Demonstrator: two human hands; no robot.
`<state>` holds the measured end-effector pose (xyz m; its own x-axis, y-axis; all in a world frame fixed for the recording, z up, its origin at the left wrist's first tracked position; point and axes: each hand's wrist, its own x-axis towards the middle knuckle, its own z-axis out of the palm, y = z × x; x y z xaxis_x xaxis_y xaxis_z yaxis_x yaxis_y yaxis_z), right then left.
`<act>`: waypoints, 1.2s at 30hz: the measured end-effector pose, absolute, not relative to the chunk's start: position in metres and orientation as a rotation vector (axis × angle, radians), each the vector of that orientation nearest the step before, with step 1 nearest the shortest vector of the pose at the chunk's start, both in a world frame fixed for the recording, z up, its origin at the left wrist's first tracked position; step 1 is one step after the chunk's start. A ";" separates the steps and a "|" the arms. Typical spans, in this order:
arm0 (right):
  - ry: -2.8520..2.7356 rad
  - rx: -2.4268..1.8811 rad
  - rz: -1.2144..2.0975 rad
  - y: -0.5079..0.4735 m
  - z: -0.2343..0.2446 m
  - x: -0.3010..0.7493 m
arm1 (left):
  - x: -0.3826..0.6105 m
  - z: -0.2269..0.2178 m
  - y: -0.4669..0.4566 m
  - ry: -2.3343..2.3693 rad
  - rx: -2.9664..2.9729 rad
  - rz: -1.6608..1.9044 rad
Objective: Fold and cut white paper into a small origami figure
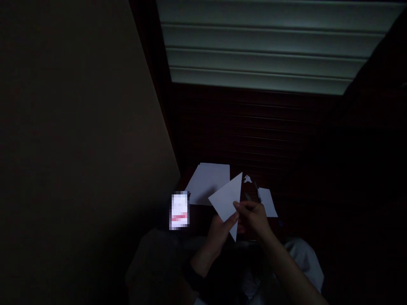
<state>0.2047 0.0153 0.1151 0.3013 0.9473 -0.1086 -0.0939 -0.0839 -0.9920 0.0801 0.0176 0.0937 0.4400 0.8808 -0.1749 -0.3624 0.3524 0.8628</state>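
A white sheet of paper folded into a triangle is held up in front of me in dim light. My left hand grips its lower edge, thumb on top and the other fingers hidden behind it. At the triangle's right edge, my right hand pinches the paper between thumb and forefinger. Behind the triangle lies a stack of white paper on a small dark table.
Left of the paper stack glows a blurred phone screen. Beyond the right hand lie another white sheet, a dark pen-like object and a small white cutout. A wall rises at left, a slatted shutter ahead.
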 end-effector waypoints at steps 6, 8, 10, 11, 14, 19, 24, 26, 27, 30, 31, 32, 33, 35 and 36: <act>-1.084 -1.506 0.753 0.020 0.114 0.224 | 0.059 0.062 0.005 0.848 1.112 0.564; -1.275 -1.620 0.624 0.021 0.118 0.235 | 0.049 0.067 0.002 0.955 1.356 0.460; -1.559 -1.720 0.562 0.022 0.122 0.241 | 0.040 0.090 0.001 1.110 1.671 0.638; -1.723 -1.754 0.551 0.021 0.124 0.241 | 0.038 0.107 0.002 1.148 1.832 0.774; -2.135 -1.809 0.526 0.019 0.133 0.236 | 0.038 0.158 0.013 1.021 2.372 0.956; -2.418 -1.783 0.491 0.012 0.147 0.224 | 0.049 0.179 0.044 0.919 2.787 0.475; -2.420 -1.731 0.539 0.008 0.151 0.226 | 0.050 0.156 0.063 0.854 2.725 0.158; -2.355 -1.635 0.648 0.007 0.150 0.228 | 0.048 0.152 0.065 0.865 2.646 0.156; -2.318 -1.577 0.714 0.006 0.150 0.229 | 0.047 0.152 0.066 0.869 2.595 0.158; -2.226 -1.437 0.903 0.004 0.149 0.231 | 0.043 0.152 0.067 0.829 2.452 0.146; -2.201 -1.410 0.963 0.003 0.149 0.231 | 0.042 0.152 0.067 0.807 2.416 0.138; -2.177 -1.393 1.020 0.003 0.150 0.232 | 0.041 0.153 0.068 0.786 2.385 0.132; -2.155 -1.383 1.072 0.002 0.151 0.232 | 0.041 0.153 0.068 0.764 2.355 0.128; -2.116 -1.368 1.158 0.001 0.152 0.234 | 0.039 0.155 0.068 0.723 2.287 0.122; -2.102 -1.362 1.193 0.001 0.153 0.236 | 0.039 0.156 0.068 0.704 2.252 0.117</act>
<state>0.2359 0.0012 0.1528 -0.4672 0.8737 -0.1360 0.5649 0.1766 -0.8060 0.0386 0.0677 0.1561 0.8439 0.5210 -0.1283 0.4510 -0.5593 0.6956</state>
